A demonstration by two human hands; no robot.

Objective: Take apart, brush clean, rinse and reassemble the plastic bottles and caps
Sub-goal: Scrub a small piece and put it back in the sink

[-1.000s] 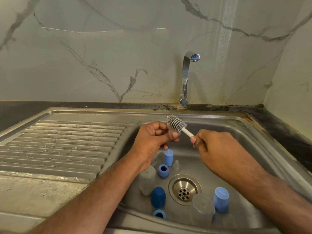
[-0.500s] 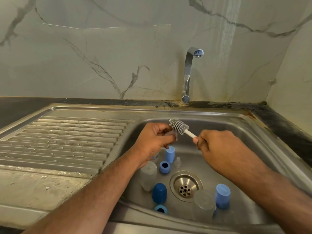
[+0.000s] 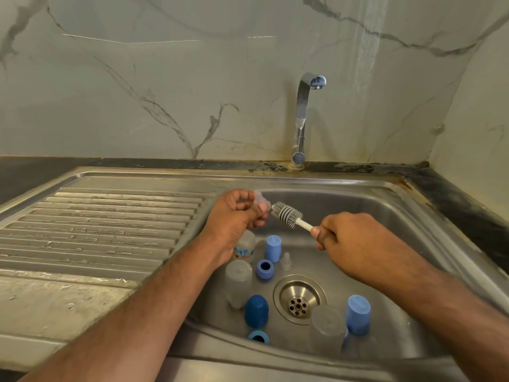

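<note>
My left hand (image 3: 234, 216) has a pinch grip on a little clear teat (image 3: 261, 201), held up over the back-left corner of the sink (image 3: 385, 205). My right hand (image 3: 344, 241) is wrapped round the white handle of the bottle brush (image 3: 287, 213), bristle tip right at the teat's open end.

What worries me: that teat is soft, see-through and probably wet, so if I shove the brush in too hard it could pop out of my fingers and drop into the bowl, maybe onto the open drain (image 3: 298, 300). The brush head also looks wide for that opening, so I'd guess forcing it could fold the teat up instead of cleaning it.

The rest of the stuff sits below in the sink: a printed bottle (image 3: 245, 245) under my left wrist, a frosted bottle (image 3: 238, 282), a light blue cap (image 3: 273, 248), a blue ring (image 3: 265, 268), another small teat (image 3: 286, 261), a dark blue cap (image 3: 256, 311), another ring (image 3: 259, 337) at the front edge, and a clear bottle (image 3: 327, 326) touching a light blue cap (image 3: 358, 314). The tap (image 3: 304, 117) isn't running, and the ribbed drainer (image 3: 110, 224) is wet. All that clutter is right under where anything I drop would land.
</note>
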